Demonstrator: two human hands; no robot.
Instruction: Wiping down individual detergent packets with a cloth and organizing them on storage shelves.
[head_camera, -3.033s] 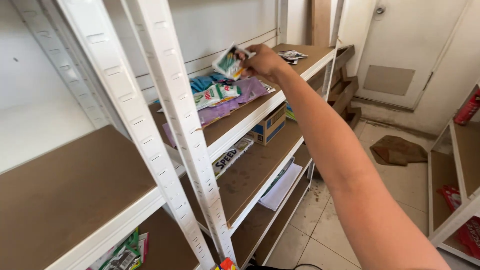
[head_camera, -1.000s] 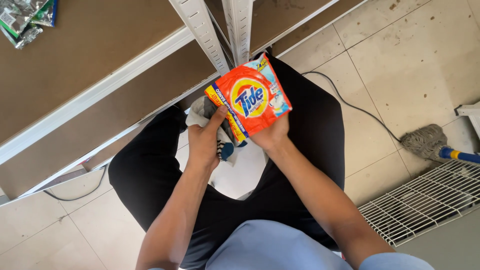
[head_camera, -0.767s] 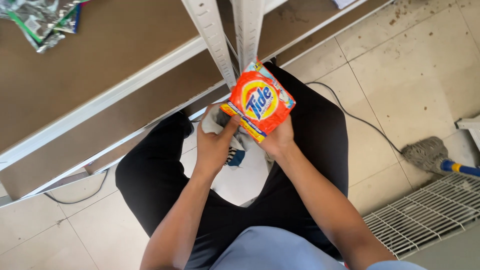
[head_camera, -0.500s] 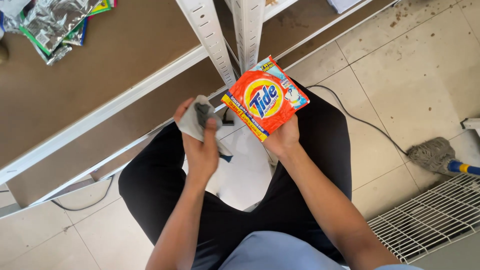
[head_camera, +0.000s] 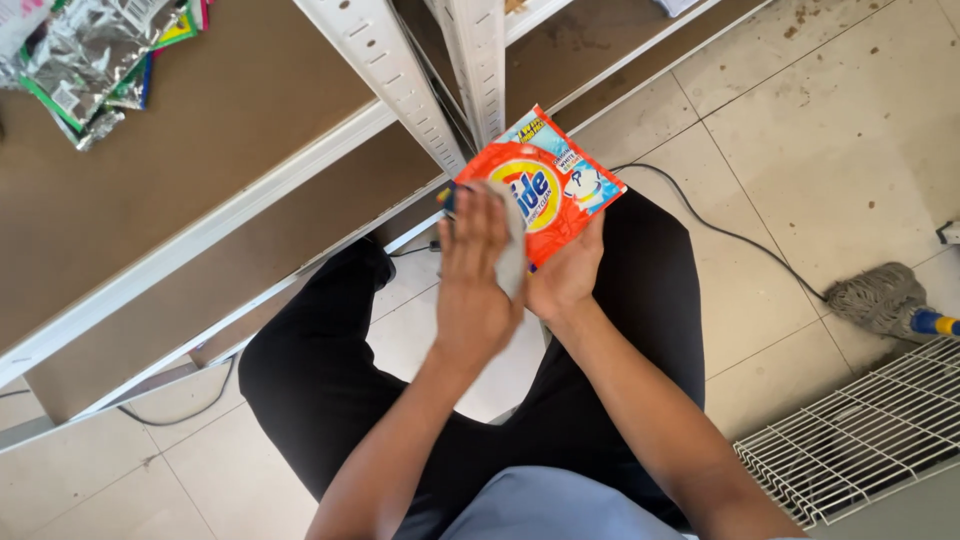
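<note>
1. Head view: we look straight down at a person crouched on a tiled floor (head_camera: 800, 130) beside a white metal shelf rack (head_camera: 380, 60).
2. The right hand (head_camera: 565, 280) holds an orange detergent packet (head_camera: 550, 185) from below, fingers curled shut on its lower edge, face tilted up towards us.
3. The packet sits in the air above the person's knees, just in front of the rack's upright post (head_camera: 480, 50).
4. The left hand (head_camera: 475, 270) lies flat over the packet's left half, pressing a grey cloth (head_camera: 512, 255) against it; the fingers are stretched out rather than curled, and we can't tell how the cloth is pinned beneath the palm.
5. The left hand is blurred.
6. Up on the brown shelf board (head_camera: 200, 150) at top left lie some silvery foil packets (head_camera: 90, 60).
7. A black cable (head_camera: 720, 225) trails across the tiles to the right of the knee.
8. Further right, a grey mop head (head_camera: 875, 300) rests on the floor, with a white wire rack (head_camera: 860, 440) lying flat below it.
</note>
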